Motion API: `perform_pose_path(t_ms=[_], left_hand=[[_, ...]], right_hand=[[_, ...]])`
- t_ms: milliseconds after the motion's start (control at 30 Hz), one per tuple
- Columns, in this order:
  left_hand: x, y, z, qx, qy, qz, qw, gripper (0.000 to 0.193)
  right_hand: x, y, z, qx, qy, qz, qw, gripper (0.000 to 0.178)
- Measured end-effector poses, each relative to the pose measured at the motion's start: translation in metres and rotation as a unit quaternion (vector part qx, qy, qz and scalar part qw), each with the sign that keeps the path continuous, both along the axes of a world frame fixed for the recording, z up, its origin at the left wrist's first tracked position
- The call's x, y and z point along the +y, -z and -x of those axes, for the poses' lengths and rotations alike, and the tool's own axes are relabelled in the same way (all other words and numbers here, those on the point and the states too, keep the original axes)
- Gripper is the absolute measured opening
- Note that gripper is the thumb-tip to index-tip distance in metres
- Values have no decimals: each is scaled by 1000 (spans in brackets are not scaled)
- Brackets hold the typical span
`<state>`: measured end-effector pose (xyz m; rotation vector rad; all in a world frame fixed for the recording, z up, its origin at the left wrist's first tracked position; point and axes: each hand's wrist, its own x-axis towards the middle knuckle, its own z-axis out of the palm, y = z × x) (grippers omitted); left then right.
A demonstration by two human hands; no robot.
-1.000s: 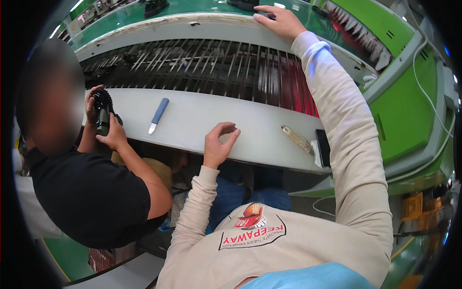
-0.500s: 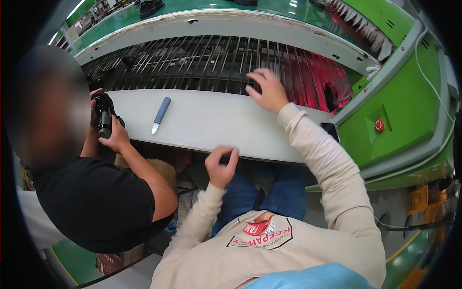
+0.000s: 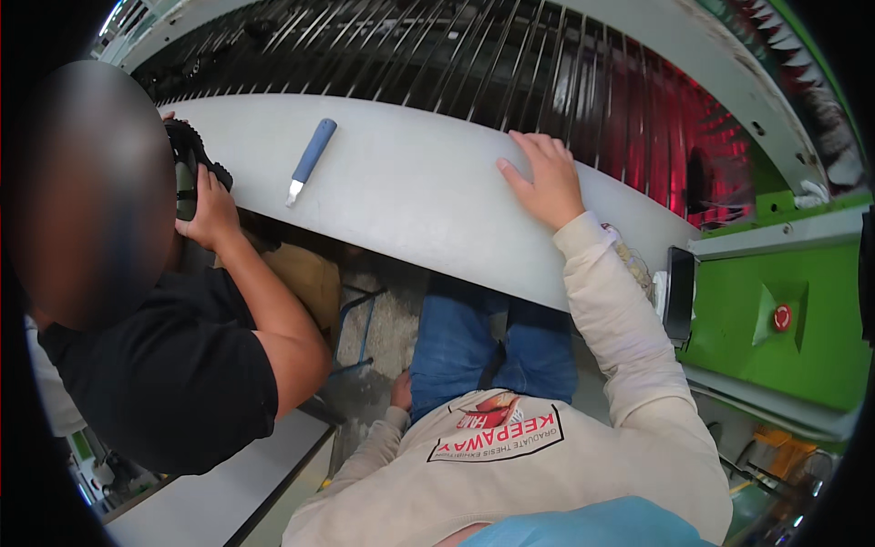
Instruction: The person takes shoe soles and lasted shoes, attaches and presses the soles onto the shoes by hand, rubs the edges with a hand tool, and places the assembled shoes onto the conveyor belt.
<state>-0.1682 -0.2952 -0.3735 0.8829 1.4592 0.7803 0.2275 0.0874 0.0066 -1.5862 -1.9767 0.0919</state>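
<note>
Left hand [image 3: 401, 392] now lower centre, grip unclear.
Open right hand [image 3: 547, 180] now at worktop [image 3: 410, 182], right of centre; blue-handled knife [image 3: 315, 155] untouched.

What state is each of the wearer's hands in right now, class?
Left hand: beside the jeans; open or closed cannot be told.
Right hand: open, nothing visibly held, at the white ledge.

I had two hands in view, my left hand [image 3: 401, 390] and my right hand [image 3: 547, 182], and there was one co-worker [image 3: 173, 383]. I counted one blue-handled knife [image 3: 313, 159], one white ledge [image 3: 410, 182], one flat black slab [image 3: 679, 294], one red button [image 3: 782, 317], one green panel [image 3: 729, 351] and one black-and-green object [image 3: 188, 159]. The metal bars [image 3: 483, 59] were many, too crowded and blurred for me to number exactly.
</note>
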Motion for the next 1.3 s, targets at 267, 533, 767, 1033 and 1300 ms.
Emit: perform_pose_path(t_ms=[267, 533, 767, 1033, 1300], left_hand=[[-52, -3, 14, 133, 42, -79, 987, 34], [1, -42, -5, 137, 104, -129, 977, 33], [-37, -79, 11, 114, 23, -164, 980, 26], [-52, -164, -13, 101, -124, -133, 978, 37], [-48, -262, -38, 150, -78, -168, 971, 64]], right_hand=[[-11, 6, -20, 31, -4, -16, 999, 54], [7, 38, -25, 2, 7, -52, 999, 56], [15, 40, -14, -50, 25, -62, 996, 56], [33, 46, -18, -27, -3, -58, 998, 53], [47, 56, -45, -41, -2, -48, 998, 51]])
